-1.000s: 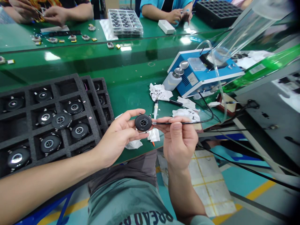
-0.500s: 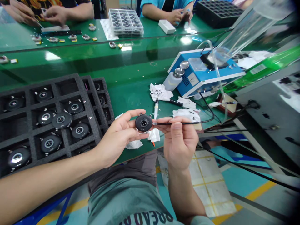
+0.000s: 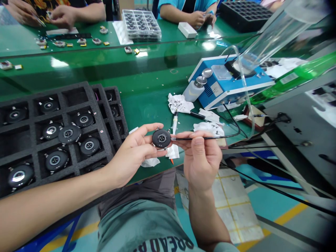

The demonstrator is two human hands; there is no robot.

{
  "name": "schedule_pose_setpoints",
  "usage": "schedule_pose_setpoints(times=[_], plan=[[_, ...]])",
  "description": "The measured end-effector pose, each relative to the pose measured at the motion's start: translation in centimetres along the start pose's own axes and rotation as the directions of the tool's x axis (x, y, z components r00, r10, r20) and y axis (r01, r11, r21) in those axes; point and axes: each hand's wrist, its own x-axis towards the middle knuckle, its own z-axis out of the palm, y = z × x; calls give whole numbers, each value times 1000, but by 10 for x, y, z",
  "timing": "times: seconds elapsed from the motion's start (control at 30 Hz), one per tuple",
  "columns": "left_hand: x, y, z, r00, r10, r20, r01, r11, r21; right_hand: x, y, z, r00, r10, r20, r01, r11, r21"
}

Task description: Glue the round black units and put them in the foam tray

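My left hand (image 3: pixel 132 154) pinches a round black disc part (image 3: pixel 161 138) with a small metal centre, held above the table's near edge. My right hand (image 3: pixel 201 157) is closed on a thin black dispensing pen (image 3: pixel 183 138); its tip touches the disc's right rim. A black hose (image 3: pixel 225 134) runs from the pen back to the blue dispenser box (image 3: pixel 225 82). To the left lies a black foam tray (image 3: pixel 60 133) whose cells hold several like discs.
Stained white wipes (image 3: pixel 180 103) and a syringe (image 3: pixel 174 122) lie on the green table (image 3: pixel 147 84). A small pump bottle (image 3: pixel 195 89) stands by the blue box. Across the table, other people's hands work near a clear parts tray (image 3: pixel 140 24).
Almost nothing has moved; both hands and the disc have shifted very slightly to the right. The people across the table have moved their hands.
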Motion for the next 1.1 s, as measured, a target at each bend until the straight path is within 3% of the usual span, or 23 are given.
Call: schedule_pose_setpoints(times=[0.4,1.1], plan=[[-2,5,4,998,-23,-62,24,1000,15,5,6,0,999,20,46,-23,998,60],[-2,7,5,999,-17,-48,19,999,37,5,5,0,998,37,50,-41,997,66]])
